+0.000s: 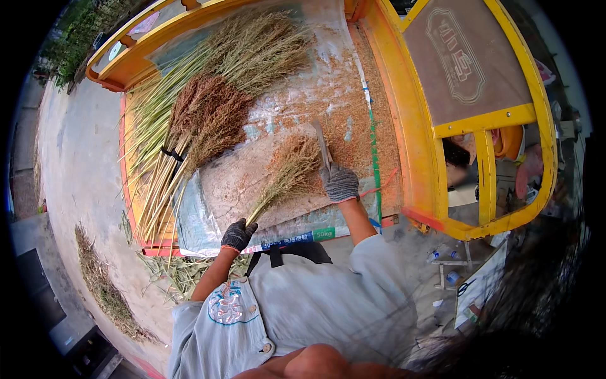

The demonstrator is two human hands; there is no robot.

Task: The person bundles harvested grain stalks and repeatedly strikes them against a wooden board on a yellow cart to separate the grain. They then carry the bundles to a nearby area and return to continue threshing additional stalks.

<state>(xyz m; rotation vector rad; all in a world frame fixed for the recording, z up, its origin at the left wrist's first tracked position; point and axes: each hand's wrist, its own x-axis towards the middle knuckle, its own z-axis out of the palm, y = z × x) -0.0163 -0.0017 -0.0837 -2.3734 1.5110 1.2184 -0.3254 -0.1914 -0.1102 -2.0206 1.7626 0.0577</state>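
Observation:
My left hand (239, 234), in a dark knit glove, is closed around the stalk ends of a bunch of broomcorn (291, 170). The bunch's seed heads fan out away from me over a worn, pale flat board (230, 197). In a grey striped glove, my right hand (340, 183) grips a thin flat blade-like tool (323, 144), which points up beside the seed heads. I cannot make out exactly what kind of tool it is. Loose reddish-brown seeds (353, 126) lie scattered over the plastic sheeting (196, 221) around the board.
Reddish broomcorn (211, 114), tied with a black band (172, 153), lies left of the board; a larger greenish pile (252, 47) lies behind it. A yellow-orange metal frame (404, 126) walls the right side. Dry stalks (107, 290) lie on the concrete at left.

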